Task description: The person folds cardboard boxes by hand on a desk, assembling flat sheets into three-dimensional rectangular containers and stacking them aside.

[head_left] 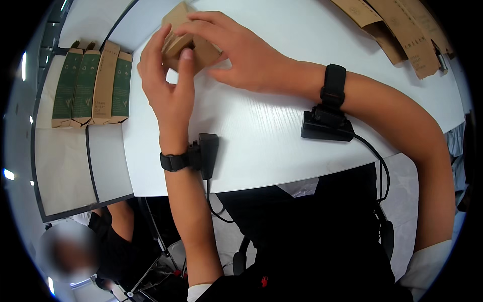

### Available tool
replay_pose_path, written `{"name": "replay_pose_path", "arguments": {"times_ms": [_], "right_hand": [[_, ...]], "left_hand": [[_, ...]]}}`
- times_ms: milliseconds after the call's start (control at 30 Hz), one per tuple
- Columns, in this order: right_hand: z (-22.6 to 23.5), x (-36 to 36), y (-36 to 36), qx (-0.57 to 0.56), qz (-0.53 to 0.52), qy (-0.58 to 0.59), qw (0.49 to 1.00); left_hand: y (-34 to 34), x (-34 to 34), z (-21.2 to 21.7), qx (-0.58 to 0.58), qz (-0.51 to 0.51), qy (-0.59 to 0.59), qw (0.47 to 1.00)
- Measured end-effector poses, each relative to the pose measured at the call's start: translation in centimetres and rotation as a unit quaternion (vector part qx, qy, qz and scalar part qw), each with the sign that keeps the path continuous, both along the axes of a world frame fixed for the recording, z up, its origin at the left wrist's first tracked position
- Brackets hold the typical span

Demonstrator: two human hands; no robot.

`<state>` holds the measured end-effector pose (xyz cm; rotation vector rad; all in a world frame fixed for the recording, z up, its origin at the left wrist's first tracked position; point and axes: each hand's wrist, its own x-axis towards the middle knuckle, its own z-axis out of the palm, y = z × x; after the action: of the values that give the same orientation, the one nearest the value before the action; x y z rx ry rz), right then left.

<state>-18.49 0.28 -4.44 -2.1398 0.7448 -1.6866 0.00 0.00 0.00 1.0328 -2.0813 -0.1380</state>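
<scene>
Near the far edge of the white table, a brown cardboard box (204,54) is held up between both of my hands. My left hand (168,85) grips its left side, with the thumb at the folded end and the fingers curled round the side. From the right, my right hand (246,55) reaches over it, fingers bent onto the top and thumb along the near right edge. Flaps show at the end facing me, with a dark gap between them. Whether anything is inside the box cannot be seen.
Several slim green and brown boxes (103,90) stand in a row at the left. Flattened brown cartons (402,35) lie at the far right of the white table (261,136). Black wrist modules (327,125) with cables hang from both wrists. Another person (108,236) is at lower left.
</scene>
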Motion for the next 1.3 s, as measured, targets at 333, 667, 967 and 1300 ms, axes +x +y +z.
{"name": "replay_pose_path", "arguments": {"times_ms": [333,667,967,1300], "right_hand": [[1.8,-2.0,-0.8,-0.137,-0.139,0.086,0.977],[3.3,-3.0,-0.6,-0.086,-0.023,0.065,0.994],[3.0,-2.9,-0.4,-0.122,-0.032,0.016,0.992],[0.5,-1.9,-0.3,0.050,0.072,0.013,0.996]], "left_hand": [[0.0,-0.5,-0.1,-0.144,-0.051,0.003,0.988],[0.0,-0.6,-0.2,-0.117,-0.101,0.058,0.986],[0.6,-1.0,0.2,-0.115,-0.098,0.028,0.988],[0.0,0.3,0.4,-0.187,0.018,-0.003,0.982]]}}
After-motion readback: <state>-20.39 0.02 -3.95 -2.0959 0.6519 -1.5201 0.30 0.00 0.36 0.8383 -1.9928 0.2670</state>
